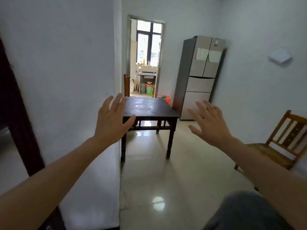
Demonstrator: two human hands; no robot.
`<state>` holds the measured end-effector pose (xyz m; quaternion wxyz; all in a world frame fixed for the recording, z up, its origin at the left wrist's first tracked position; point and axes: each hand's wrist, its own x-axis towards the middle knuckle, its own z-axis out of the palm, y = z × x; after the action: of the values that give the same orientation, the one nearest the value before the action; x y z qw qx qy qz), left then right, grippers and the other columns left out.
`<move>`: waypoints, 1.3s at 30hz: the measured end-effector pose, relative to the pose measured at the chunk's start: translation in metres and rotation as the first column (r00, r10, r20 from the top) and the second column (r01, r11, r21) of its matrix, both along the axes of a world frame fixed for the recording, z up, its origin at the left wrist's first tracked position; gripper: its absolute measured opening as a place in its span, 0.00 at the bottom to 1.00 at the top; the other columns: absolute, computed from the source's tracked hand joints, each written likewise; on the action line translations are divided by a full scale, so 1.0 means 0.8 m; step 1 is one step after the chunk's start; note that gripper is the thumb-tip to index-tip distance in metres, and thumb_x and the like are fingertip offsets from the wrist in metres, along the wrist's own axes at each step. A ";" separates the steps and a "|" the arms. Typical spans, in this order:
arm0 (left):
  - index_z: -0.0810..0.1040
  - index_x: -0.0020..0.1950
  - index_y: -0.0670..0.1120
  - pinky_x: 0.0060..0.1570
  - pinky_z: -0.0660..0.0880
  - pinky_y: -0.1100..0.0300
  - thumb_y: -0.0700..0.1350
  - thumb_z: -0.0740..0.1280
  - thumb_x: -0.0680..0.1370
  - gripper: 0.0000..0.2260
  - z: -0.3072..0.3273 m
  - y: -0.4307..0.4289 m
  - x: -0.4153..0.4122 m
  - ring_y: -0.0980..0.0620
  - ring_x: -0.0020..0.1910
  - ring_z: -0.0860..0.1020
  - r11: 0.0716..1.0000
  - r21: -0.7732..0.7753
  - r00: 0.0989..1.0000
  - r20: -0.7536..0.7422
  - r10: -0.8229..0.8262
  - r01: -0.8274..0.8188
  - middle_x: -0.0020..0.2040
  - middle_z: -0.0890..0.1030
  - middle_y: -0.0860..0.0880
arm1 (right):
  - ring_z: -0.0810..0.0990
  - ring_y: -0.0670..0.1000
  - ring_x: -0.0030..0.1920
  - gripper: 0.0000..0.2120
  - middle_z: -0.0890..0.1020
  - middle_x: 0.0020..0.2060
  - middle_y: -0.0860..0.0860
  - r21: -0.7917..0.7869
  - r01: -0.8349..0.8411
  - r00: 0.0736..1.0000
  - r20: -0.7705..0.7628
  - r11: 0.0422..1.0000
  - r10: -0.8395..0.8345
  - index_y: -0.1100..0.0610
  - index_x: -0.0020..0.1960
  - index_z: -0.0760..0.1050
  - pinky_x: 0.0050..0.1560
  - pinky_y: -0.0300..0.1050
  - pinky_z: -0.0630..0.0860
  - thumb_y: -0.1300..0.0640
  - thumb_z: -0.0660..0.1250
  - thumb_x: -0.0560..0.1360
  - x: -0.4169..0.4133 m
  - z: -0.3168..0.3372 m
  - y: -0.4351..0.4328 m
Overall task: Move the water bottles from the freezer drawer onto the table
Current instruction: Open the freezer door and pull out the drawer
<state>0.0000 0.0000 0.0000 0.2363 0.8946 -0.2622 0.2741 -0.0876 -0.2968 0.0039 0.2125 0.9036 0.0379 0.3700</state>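
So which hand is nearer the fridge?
Right. The right hand hovers on the fridge side, short of it; the left hand hovers further left, by the table's left edge.

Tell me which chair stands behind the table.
The far chair, at the back-left corner of the table; the nearer chair stands apart on the right.

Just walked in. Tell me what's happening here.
A person holds the left hand and right hand out, open and empty. Ahead are a dark wooden table and, in the corner, a fridge with its doors and drawers shut. No water bottles are in view, so the job looks not yet begun.
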 end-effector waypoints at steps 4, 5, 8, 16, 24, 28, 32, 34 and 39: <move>0.62 0.72 0.42 0.68 0.57 0.43 0.61 0.52 0.73 0.33 -0.013 -0.033 0.038 0.40 0.73 0.56 0.998 -0.009 0.998 0.020 -0.066 0.066 0.74 0.60 0.42 | 0.72 0.67 0.62 0.25 0.74 0.61 0.64 -0.026 0.037 0.999 -0.003 0.999 -0.037 0.57 0.64 0.70 0.55 0.67 0.70 0.47 0.66 0.70 0.012 -0.010 -0.023; 0.63 0.72 0.41 0.68 0.58 0.43 0.59 0.54 0.73 0.32 -0.017 -0.044 0.048 0.40 0.73 0.56 0.997 -0.016 0.997 0.025 -0.079 0.080 0.74 0.60 0.42 | 0.72 0.67 0.62 0.25 0.74 0.61 0.64 -0.028 0.048 0.999 -0.005 0.998 -0.049 0.56 0.63 0.69 0.55 0.66 0.71 0.45 0.62 0.70 0.011 -0.010 -0.031; 0.63 0.71 0.41 0.67 0.59 0.41 0.57 0.55 0.73 0.31 -0.022 -0.090 0.080 0.39 0.73 0.57 0.991 -0.013 0.991 0.018 -0.133 0.133 0.74 0.61 0.42 | 0.72 0.67 0.62 0.25 0.74 0.61 0.64 -0.036 0.103 0.994 -0.029 0.994 -0.104 0.56 0.64 0.66 0.55 0.66 0.71 0.44 0.53 0.72 0.014 -0.003 -0.063; 0.59 0.73 0.44 0.69 0.56 0.47 0.55 0.60 0.77 0.29 0.010 -0.230 0.143 0.43 0.74 0.53 0.976 0.043 0.974 0.070 -0.214 0.212 0.76 0.56 0.46 | 0.73 0.68 0.61 0.25 0.73 0.62 0.65 0.061 0.188 0.982 -0.022 0.980 -0.187 0.56 0.65 0.64 0.53 0.66 0.72 0.44 0.55 0.72 0.055 0.018 -0.160; 0.60 0.72 0.43 0.68 0.58 0.48 0.54 0.62 0.76 0.28 0.011 -0.307 0.213 0.44 0.73 0.55 0.989 -0.056 0.990 0.017 -0.138 0.139 0.75 0.60 0.45 | 0.73 0.69 0.60 0.26 0.73 0.61 0.66 0.113 0.188 0.982 -0.041 0.976 -0.185 0.58 0.63 0.67 0.51 0.66 0.73 0.47 0.63 0.69 0.127 -0.005 -0.246; 0.59 0.73 0.43 0.69 0.55 0.48 0.49 0.63 0.77 0.27 -0.005 -0.341 0.268 0.44 0.74 0.53 0.993 -0.044 0.993 -0.033 -0.113 0.111 0.75 0.58 0.45 | 0.74 0.68 0.60 0.25 0.74 0.60 0.65 0.145 0.204 0.978 -0.070 0.968 -0.196 0.57 0.62 0.66 0.49 0.65 0.74 0.46 0.61 0.69 0.170 -0.019 -0.289; 0.59 0.73 0.44 0.70 0.55 0.47 0.50 0.62 0.77 0.27 -0.024 -0.381 0.331 0.44 0.74 0.54 0.995 -0.018 0.991 -0.086 -0.103 0.102 0.75 0.58 0.45 | 0.74 0.67 0.60 0.24 0.74 0.60 0.65 0.163 0.222 0.975 -0.067 0.961 -0.213 0.56 0.62 0.65 0.49 0.64 0.74 0.45 0.58 0.70 0.215 -0.034 -0.331; 0.59 0.73 0.44 0.69 0.56 0.47 0.50 0.63 0.77 0.27 -0.027 -0.409 0.362 0.44 0.74 0.53 0.992 -0.033 0.987 -0.104 -0.122 0.119 0.75 0.58 0.45 | 0.74 0.66 0.60 0.24 0.74 0.60 0.65 0.133 0.248 0.968 -0.077 0.960 -0.239 0.57 0.62 0.66 0.49 0.63 0.74 0.44 0.55 0.72 0.237 -0.037 -0.358; 0.61 0.71 0.42 0.67 0.59 0.47 0.47 0.64 0.76 0.26 -0.027 -0.489 0.428 0.43 0.73 0.55 0.971 -0.087 0.971 -0.071 -0.229 0.222 0.74 0.60 0.45 | 0.72 0.66 0.61 0.24 0.73 0.62 0.65 0.044 0.343 0.934 -0.119 0.938 -0.336 0.57 0.64 0.66 0.52 0.64 0.73 0.44 0.54 0.73 0.283 -0.025 -0.433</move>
<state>0.3423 -0.3913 -0.0219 0.3111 0.8594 -0.3415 0.2191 0.1392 -0.6433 -0.0164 0.2419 0.9217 -0.1192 0.2787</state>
